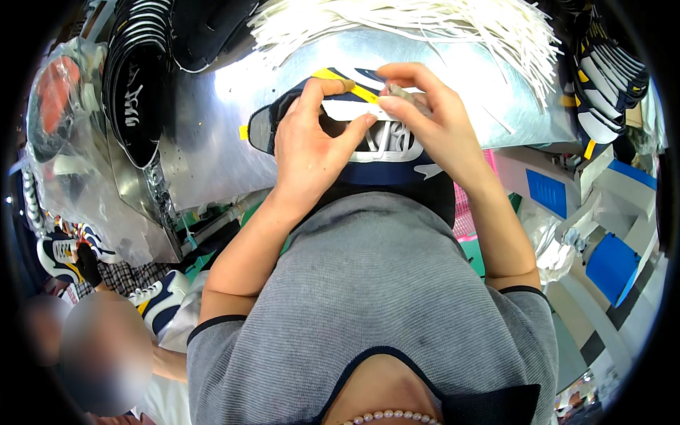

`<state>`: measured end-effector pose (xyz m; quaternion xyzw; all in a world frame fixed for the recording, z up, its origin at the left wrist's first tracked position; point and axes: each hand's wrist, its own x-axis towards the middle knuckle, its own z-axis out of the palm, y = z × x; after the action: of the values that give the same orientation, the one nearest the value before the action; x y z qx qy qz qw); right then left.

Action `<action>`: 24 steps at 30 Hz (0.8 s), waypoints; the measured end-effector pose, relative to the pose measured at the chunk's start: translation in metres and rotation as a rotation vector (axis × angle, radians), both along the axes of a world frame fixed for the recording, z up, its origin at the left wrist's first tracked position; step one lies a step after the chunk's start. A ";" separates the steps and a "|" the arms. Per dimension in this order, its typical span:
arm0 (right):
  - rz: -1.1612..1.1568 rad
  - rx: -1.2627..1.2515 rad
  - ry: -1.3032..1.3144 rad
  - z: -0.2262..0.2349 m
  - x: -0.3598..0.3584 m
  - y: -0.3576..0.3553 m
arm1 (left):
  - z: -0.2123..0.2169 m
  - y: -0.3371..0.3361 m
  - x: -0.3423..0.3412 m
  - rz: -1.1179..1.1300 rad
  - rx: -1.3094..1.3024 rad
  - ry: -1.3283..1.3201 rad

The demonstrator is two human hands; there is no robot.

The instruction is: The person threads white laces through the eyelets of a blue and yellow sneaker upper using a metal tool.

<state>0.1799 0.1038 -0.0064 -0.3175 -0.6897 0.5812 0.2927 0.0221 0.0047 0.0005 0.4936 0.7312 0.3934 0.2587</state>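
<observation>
A navy, white and yellow shoe upper (386, 172) lies sideways at the near edge of the metal table, against my front. My left hand (308, 145) grips its left part, index finger on the yellow strip and thumb by the white lacing edge. Over the right part, my right hand (446, 117) pinches a small crumpled greyish-beige piece (405, 94), its exact kind unclear, close to the yellow strip. White straps or laces show in the shoe's opening. My fingers hide some of the upper's far side.
Loose white laces (418, 21) spread across the back of the metal table (205, 156). Stacked black uppers (134, 113) stand left, beside plastic bags (78, 184). More striped uppers (598, 99) and a blue-and-grey machine (613, 265) are right. Another person's arm (170, 365) shows lower left.
</observation>
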 end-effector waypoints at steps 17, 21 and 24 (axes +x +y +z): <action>-0.030 0.903 -0.490 -0.009 -0.023 -0.014 | -0.007 0.003 0.012 -0.036 0.134 -0.002; 0.006 0.671 -0.378 0.014 0.004 -0.003 | -0.006 0.006 -0.005 0.062 0.055 -0.388; -0.050 0.242 -0.598 0.048 0.047 0.008 | -0.001 0.012 -0.013 0.101 0.026 -0.564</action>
<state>0.2269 0.1113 0.0414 -0.4540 -0.8013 0.3685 0.1267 0.0093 0.0171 -0.0010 0.3307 0.6490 0.5368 0.4257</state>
